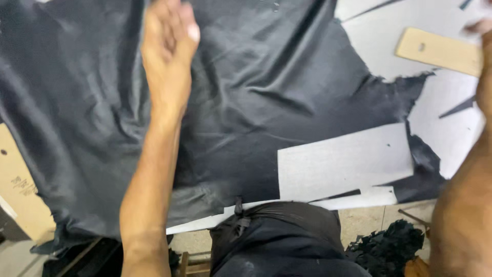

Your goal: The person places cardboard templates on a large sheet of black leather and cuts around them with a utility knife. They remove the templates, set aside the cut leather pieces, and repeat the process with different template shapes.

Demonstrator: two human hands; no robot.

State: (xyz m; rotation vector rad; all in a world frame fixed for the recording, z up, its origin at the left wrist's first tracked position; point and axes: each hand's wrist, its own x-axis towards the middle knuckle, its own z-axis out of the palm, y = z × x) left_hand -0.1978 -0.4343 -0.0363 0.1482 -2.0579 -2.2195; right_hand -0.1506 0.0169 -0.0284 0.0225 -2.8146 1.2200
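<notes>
The left hand (pixel 168 46) lies over a large sheet of black leather (pixel 246 97) that covers most of the white table (pixel 369 38); its fingers are loosely curled with the thumb tip showing, and whether they press flat on the sheet or pinch a fold of it cannot be told, as the hand is blurred. Under and around those fingers the leather runs in soft wrinkles and shallow ridges, which suggests a limp, fairly thin hide that drapes rather than holds a shape; it looks smooth with a dull sheen, so it may slide easily over the table. A sheet this size is probably weighty when lifted whole, and would handle best if taken at an edge or a fold, or smoothed with a flat palm. Well to the right of the left fingers a clean rectangular opening (pixel 344 161) is cut out of the leather, showing the white surface beneath, and past it the edge of the hide is ragged. The right hand (pixel 482 28) is mostly out of view at the far right edge, so the state of its fingers cannot be told; it is just beside a tan cardboard piece (pixel 438 50) lying on the table, well apart from the leather. Another cardboard piece (pixel 18 187) shows at the left edge.
</notes>
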